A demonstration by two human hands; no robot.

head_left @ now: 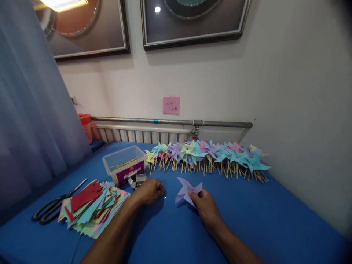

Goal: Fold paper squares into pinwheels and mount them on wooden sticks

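A lilac paper pinwheel (184, 191) with folded blades is pinched at its right side between the thumb and fingers of my right hand (207, 209). My left hand (150, 190) is over the table with its fingers curled together; whatever they may hold is hidden. Just right of those fingers, a tiny shiny piece (165, 198) lies on the blue cloth. Behind my left hand stands a small open cardboard box (140, 178) with small dark pieces in it. A clear plastic tub (110, 160) with thin wooden sticks (123, 164) is beside that box.
Many finished-looking pinwheels on sticks (211, 150) lie in a row along the wall. At left are a pile of cut coloured paper (92, 209) and black-handled scissors (52, 206). A metal pipe (132, 119) and radiator run behind the blue table (264, 220); a curtain (33, 110) hangs left.
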